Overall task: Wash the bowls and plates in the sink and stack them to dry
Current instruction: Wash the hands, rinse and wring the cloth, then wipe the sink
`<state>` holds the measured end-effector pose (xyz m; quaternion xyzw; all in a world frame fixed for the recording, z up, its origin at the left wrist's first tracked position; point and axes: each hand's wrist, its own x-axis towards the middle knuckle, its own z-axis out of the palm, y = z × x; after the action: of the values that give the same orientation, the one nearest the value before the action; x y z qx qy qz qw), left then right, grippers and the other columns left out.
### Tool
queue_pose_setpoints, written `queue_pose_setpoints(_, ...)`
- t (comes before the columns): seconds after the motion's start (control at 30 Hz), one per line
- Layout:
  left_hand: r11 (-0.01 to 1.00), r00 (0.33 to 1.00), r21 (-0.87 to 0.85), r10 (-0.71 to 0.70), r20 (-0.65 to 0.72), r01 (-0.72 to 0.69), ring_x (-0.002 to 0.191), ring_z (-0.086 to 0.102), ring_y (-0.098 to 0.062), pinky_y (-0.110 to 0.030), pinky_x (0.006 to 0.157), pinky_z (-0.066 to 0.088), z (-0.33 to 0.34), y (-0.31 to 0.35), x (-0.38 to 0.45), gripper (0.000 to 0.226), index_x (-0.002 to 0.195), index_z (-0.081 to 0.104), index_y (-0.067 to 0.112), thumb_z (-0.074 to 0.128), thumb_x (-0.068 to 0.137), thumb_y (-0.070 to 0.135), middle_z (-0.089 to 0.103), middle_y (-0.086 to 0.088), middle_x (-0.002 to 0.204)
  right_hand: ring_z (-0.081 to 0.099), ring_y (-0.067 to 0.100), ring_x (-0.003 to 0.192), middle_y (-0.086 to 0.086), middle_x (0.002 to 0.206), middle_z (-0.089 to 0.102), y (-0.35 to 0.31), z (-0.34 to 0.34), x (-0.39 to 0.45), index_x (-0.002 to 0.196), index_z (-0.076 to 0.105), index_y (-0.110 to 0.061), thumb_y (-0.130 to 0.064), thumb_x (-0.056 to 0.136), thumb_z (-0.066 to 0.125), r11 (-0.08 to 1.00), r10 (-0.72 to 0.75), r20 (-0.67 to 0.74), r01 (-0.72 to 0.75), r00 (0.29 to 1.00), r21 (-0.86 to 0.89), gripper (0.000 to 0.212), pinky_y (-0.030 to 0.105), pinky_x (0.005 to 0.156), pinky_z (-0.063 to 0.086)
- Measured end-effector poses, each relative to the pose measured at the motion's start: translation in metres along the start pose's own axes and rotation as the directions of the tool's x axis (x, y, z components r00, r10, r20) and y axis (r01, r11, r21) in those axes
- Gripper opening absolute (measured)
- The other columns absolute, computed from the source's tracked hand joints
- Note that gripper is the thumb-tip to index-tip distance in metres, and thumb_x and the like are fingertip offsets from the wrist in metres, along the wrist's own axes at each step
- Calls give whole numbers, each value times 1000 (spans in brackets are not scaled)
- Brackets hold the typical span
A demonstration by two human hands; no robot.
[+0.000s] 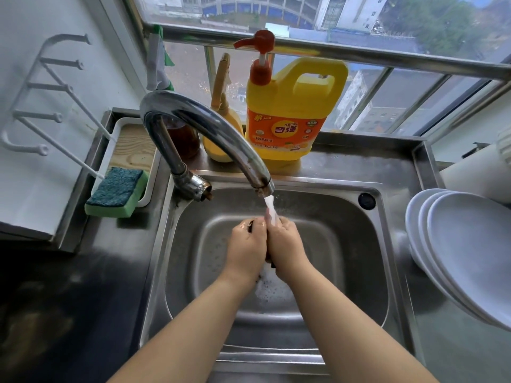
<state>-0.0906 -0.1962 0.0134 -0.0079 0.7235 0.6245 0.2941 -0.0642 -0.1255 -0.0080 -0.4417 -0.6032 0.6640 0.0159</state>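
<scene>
Head view looks down into a steel sink (345, 230) set in a steel counter (442, 349). Both hands meet over the middle of the basin, directly under the tap (204, 134), whose stream of water (270, 210) falls onto them. The left hand (246, 251) and right hand (287, 250) are pressed side by side, backs up, fingers (250, 225) curled inward against each other. Something small and dark shows between them at the knuckles and again at the heels of the palms; what it is cannot be told, nor whether either hand actually grips it. Foam and droplets lie on the basin floor below the wrists.

Three white plates (470, 250) stand stacked, leaning on edge, on the counter at the right edge of the sink, well apart from the hands.

Along the back edge of the counter, under the window, stand a yellow soap jug (287, 117) with a red pump, a yellow spray bottle (221, 128) just beside it, and a brown jar (184, 139) behind the tap. At the back left corner a green-blue sponge (117, 192) rests on the front end of a white tray (130, 150). A white hook rack (41, 106) hangs on the left wall.
</scene>
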Motion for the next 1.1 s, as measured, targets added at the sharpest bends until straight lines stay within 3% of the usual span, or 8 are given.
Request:
queue_pose_setpoints(0.1, 999, 998, -35, -8, 58, 10, 68, 60, -14, -22, 57, 49, 2, 0, -3, 35, 75, 62, 10, 40, 100, 21, 65, -5, 70, 48, 13, 51, 2, 62, 58, 6, -6, 12, 83, 62, -12, -41, 99, 45, 994, 107, -65, -104, 992, 43, 37, 24, 49, 33)
queue_pose_setpoints(0.2, 992, 993, -55, -113, 18, 114, 65, 60, -10, -19, 52, 45, 0, 6, 3, 41, 80, 60, 19, 32, 103, 38, 63, 3, 69, 58, 15, 65, 3, 79, 67, 18, -3, -1, 89, 65, -18, -44, 97, 47, 999, 29, -100, -33, 995, -40, 33, 31, 58, 44)
queue_pose_setpoints(0.33, 953, 959, -123, -282, -34, 276, 65, 54, -21, -28, 61, 42, -8, -3, 21, 40, 74, 53, 11, 38, 102, 35, 55, -4, 64, 50, 4, 53, -12, 54, 55, 17, 17, -35, 59, 55, -28, -32, 92, 60, 985, -173, -99, 171, 980, -26, 33, 28, 58, 44)
queue_pose_setpoints(0.47, 944, 964, -195, -266, 18, 264, 45, 53, -14, -20, 43, 39, -6, -1, 9, 33, 69, 62, 8, 50, 97, 19, 58, -1, 50, 60, 20, 64, 1, 60, 61, 5, 19, -19, 59, 57, -20, -35, 91, 61, 980, -198, -171, 188, 965, -71, 36, 38, 65, 50)
queue_pose_setpoints(0.7, 985, 986, -50, -164, 28, 166, 38, 41, -9, -19, 36, 29, -1, -2, -8, 30, 76, 57, -2, 42, 98, 13, 47, 0, 48, 48, 17, 52, 3, 59, 54, 8, 3, 18, 71, 58, -16, -42, 96, 51, 992, 125, -47, -125, 991, 3, 37, 27, 51, 34)
queue_pose_setpoints(0.9, 992, 993, 44, -119, 0, 119, 81, 62, -17, -25, 67, 51, -28, -9, 13, 19, 93, 61, 16, 44, 97, 8, 65, -5, 87, 59, 18, 53, 14, 87, 72, 37, -19, 15, 102, 68, -6, -59, 86, 53, 913, 407, 64, -407, 911, -9, 56, 25, 45, 39)
queue_pose_setpoints(1.03, 949, 954, -96, -300, 4, 299, 97, 60, -23, -27, 76, 49, -43, -24, 32, 40, 125, 48, 11, 42, 92, -11, 59, -13, 114, 66, 18, 72, 12, 95, 71, 40, -34, 1, 112, 61, -11, -18, 93, 61, 989, 137, 79, -141, 987, 43, 20, 26, 51, 48)
queue_pose_setpoints(1.1, 910, 917, -121, -388, 87, 397, 93, 63, -26, -30, 77, 51, -43, -32, 33, 32, 121, 54, -1, 42, 92, -10, 64, -22, 112, 65, 16, 82, 5, 97, 67, 37, -33, -5, 111, 57, -20, -9, 95, 54, 999, -21, 93, 24, 995, -25, 19, 32, 66, 55)
